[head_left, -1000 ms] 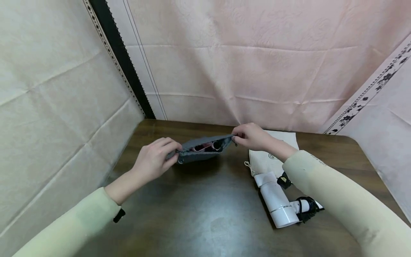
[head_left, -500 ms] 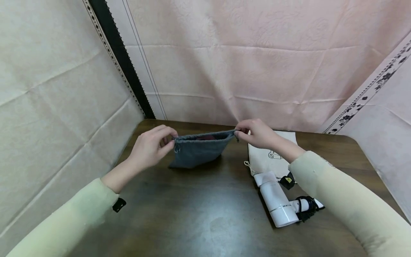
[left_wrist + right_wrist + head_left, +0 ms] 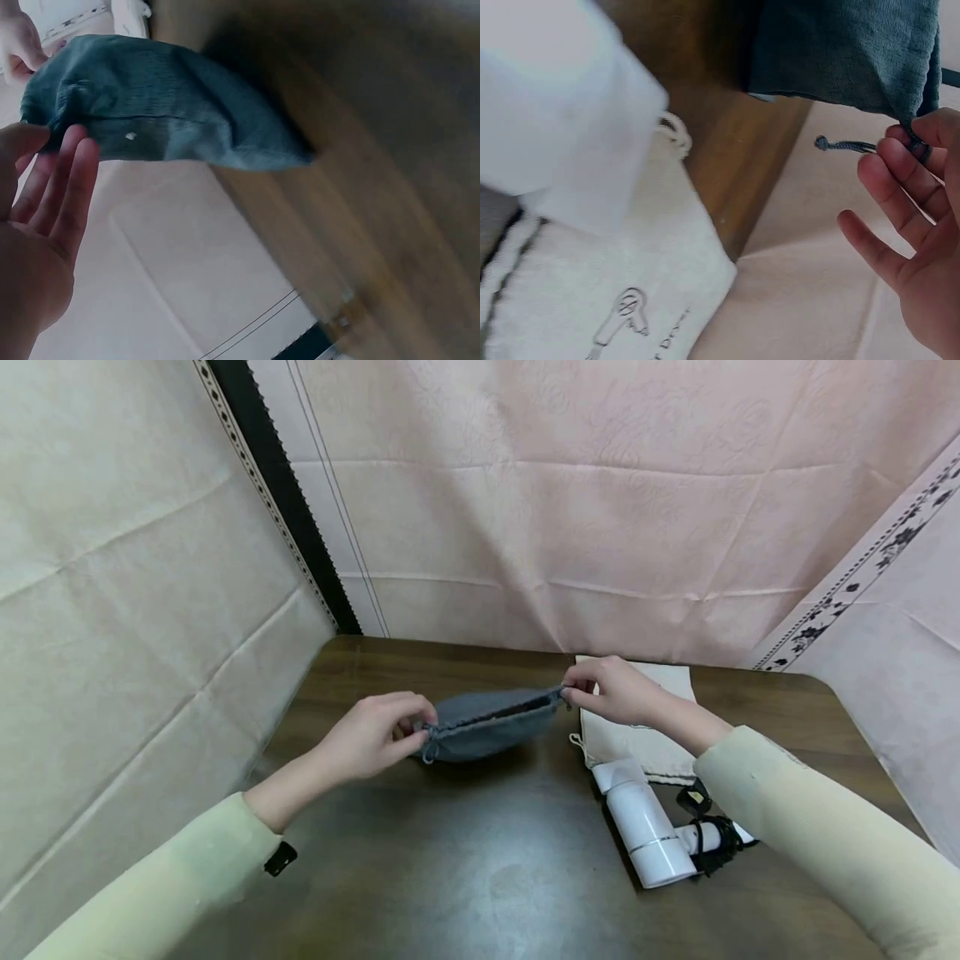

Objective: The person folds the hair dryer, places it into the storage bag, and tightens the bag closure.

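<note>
A blue-grey drawstring pouch [image 3: 491, 727] is stretched between my two hands above the far part of the table. Its mouth is a narrow slit, and the contents are hidden now. My left hand [image 3: 378, 733] pinches the left corner of the mouth, beside a small cord loop. At the opposite corner, my right hand [image 3: 618, 697] pinches the rim between thumb and fingers. A knotted cord end [image 3: 821, 142] sticks out by the right fingers in the right wrist view. The left wrist view shows the pouch's side hanging down from my left thumb and fingers.
Right of the pouch lies a cream drawstring bag [image 3: 637, 743] printed with a hair dryer drawing. A white hair dryer [image 3: 645, 827] with its black cord [image 3: 716, 847] wound round the handle lies nearer me. Pale cloth [image 3: 525, 527] hangs behind the brown table [image 3: 450, 868].
The pouch first tipped up, showing its front, then came down and slightly right. Its wide mouth, with dark reddish contents visible, has narrowed to a slit. Both hands keep their pinch.
</note>
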`<move>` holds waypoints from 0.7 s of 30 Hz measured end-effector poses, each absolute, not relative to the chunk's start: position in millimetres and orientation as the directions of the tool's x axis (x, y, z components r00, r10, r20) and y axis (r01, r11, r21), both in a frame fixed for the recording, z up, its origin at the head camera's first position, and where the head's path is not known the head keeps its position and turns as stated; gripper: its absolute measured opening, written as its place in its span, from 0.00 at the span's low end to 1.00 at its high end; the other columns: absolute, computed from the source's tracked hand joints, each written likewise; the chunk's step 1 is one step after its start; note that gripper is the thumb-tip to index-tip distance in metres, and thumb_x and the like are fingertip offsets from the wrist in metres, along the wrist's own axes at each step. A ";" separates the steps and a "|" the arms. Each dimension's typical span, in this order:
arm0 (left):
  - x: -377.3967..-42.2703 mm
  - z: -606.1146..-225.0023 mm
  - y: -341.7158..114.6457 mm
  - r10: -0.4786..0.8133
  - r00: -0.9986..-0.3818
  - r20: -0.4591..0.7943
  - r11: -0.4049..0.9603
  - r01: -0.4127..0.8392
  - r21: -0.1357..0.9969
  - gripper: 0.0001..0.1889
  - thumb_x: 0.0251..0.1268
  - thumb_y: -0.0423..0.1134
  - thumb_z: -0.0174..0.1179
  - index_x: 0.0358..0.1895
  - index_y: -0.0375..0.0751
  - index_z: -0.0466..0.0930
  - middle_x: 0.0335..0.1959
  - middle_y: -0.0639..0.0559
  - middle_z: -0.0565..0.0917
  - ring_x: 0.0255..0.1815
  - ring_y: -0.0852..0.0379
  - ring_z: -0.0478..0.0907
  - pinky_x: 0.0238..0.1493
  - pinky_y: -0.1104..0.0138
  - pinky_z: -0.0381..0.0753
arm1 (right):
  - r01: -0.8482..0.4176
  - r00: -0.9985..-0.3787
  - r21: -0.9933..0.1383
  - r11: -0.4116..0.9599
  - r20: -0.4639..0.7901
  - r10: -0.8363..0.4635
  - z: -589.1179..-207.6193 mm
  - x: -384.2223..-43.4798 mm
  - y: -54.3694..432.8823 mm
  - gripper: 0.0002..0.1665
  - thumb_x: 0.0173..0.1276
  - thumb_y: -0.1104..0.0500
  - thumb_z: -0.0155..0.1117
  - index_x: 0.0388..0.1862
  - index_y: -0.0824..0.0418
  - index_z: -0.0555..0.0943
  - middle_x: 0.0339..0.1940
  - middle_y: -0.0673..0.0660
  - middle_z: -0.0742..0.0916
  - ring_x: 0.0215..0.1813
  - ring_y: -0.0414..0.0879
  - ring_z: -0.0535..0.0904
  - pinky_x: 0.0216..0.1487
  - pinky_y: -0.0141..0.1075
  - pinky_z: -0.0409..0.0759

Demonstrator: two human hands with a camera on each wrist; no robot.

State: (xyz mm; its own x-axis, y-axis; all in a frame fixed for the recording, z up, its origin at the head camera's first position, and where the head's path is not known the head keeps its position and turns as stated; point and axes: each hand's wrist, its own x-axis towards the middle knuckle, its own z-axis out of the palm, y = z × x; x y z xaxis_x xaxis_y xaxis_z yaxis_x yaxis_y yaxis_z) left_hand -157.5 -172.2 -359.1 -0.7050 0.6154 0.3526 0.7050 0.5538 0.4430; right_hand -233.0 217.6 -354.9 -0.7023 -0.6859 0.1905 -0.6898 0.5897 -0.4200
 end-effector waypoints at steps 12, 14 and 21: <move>-154.5 -392.1 -184.6 0.649 -0.738 0.188 0.595 0.645 0.479 0.09 0.70 0.29 0.70 0.46 0.47 0.85 0.42 0.56 0.88 0.38 0.64 0.86 0.41 0.62 0.89 | -0.780 -0.539 -0.423 0.461 0.080 -0.838 -393.0 -210.6 206.5 0.13 0.76 0.63 0.66 0.28 0.54 0.81 0.23 0.40 0.77 0.26 0.32 0.71 0.31 0.33 0.75; -156.4 -397.0 -190.0 0.632 -0.753 0.183 0.621 0.634 0.461 0.09 0.70 0.29 0.70 0.46 0.47 0.85 0.43 0.57 0.87 0.39 0.63 0.86 0.43 0.62 0.89 | -0.786 -0.525 -0.420 0.453 0.068 -0.848 -397.2 -208.8 200.1 0.13 0.76 0.62 0.67 0.28 0.53 0.81 0.22 0.40 0.75 0.25 0.31 0.68 0.30 0.32 0.72; -155.1 -413.9 -204.3 0.596 -0.777 0.201 0.671 0.620 0.407 0.10 0.66 0.29 0.72 0.45 0.47 0.85 0.42 0.57 0.85 0.38 0.61 0.84 0.40 0.62 0.86 | -0.788 -0.497 -0.430 0.440 0.024 -0.867 -407.0 -206.9 182.2 0.18 0.77 0.62 0.67 0.25 0.52 0.75 0.21 0.41 0.70 0.24 0.31 0.63 0.29 0.31 0.67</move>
State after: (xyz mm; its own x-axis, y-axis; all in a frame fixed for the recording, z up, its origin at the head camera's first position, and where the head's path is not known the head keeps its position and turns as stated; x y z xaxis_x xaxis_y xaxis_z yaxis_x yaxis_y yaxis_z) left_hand -155.1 -204.3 -413.9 -0.7775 0.5959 0.2012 0.6197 0.6712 0.4068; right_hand -206.9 182.2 -407.0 -0.4973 -0.8672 0.0240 -0.7884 0.4402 -0.4298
